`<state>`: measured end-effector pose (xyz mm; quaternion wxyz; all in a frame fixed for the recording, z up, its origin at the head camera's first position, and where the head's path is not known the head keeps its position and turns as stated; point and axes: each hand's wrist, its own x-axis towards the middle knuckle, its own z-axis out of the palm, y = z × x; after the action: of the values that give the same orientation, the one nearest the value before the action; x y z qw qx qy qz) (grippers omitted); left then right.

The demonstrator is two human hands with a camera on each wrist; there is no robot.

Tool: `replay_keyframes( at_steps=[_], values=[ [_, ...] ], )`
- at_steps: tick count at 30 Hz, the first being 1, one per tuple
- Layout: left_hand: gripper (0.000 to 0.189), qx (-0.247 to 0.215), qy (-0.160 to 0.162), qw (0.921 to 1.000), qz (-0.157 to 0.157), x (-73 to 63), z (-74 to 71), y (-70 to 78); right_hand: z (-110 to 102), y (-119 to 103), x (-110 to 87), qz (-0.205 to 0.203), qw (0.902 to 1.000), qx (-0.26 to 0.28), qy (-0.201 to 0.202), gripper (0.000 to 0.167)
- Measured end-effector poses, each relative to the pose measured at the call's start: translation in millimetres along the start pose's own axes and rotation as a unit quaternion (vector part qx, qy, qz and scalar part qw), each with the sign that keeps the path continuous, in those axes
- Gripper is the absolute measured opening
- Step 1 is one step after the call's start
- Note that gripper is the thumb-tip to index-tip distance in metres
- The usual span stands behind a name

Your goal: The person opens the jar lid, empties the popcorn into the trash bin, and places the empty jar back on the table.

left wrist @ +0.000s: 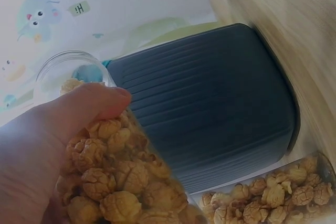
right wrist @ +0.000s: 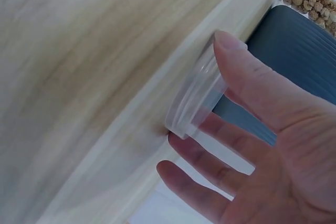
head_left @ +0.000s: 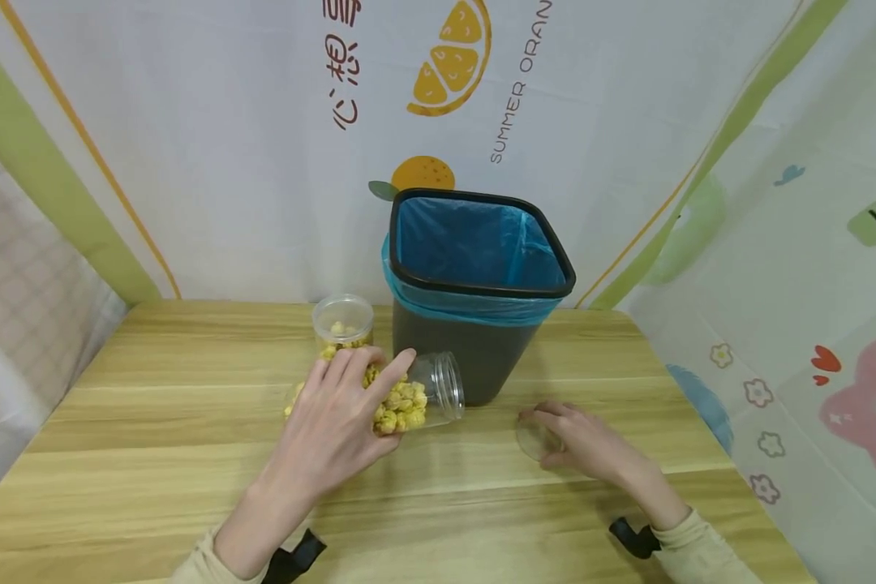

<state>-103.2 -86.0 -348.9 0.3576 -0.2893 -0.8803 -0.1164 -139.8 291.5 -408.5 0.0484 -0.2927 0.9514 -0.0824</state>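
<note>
My left hand [head_left: 328,418] grips a clear plastic jar [head_left: 441,388] of yellow popcorn [head_left: 401,408]. The jar lies tilted on its side, its uncovered mouth pointing right towards the trash bin [head_left: 448,349]. In the left wrist view the thumb presses across the jar's wall near the mouth, with popcorn [left wrist: 126,177] packed below it. On the right, my right hand [head_left: 591,442] pinches a round clear lid [right wrist: 197,95] by its edge, thumb on one side and fingers on the other. The lid is at the tabletop; whether it touches the wood is hard to tell.
A second clear jar [head_left: 343,312] with popcorn stands upright behind the left hand. The dark bin has a blue liner [head_left: 474,243] and a black rim [head_left: 482,285]. Printed curtains [head_left: 263,162] hang behind and beside the wooden table [head_left: 153,422].
</note>
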Motion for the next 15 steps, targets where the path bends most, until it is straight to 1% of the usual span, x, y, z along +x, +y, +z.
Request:
replay_keyframes(
  at_steps=[4, 10, 15],
  values=[
    [0.098, -0.001, -0.002, 1.0000, -0.006, -1.1, -2.4, -0.4, 0.2, 0.9, 1.8, -0.007, 1.0000, 0.004, -0.002, 0.068],
    [0.100, -0.007, -0.011, 0.9999, -0.010, -1.0, -4.0, 0.5, -4.1, 2.7, 2.7, 0.000, 0.9997, 0.021, -0.014, 0.066],
    [0.101, -0.002, -0.010, 0.9999, -0.013, -1.5, -6.5, -0.4, -7.9, 4.6, 2.3, 0.005, 0.9993, 0.031, -0.019, 0.070]
  ],
)
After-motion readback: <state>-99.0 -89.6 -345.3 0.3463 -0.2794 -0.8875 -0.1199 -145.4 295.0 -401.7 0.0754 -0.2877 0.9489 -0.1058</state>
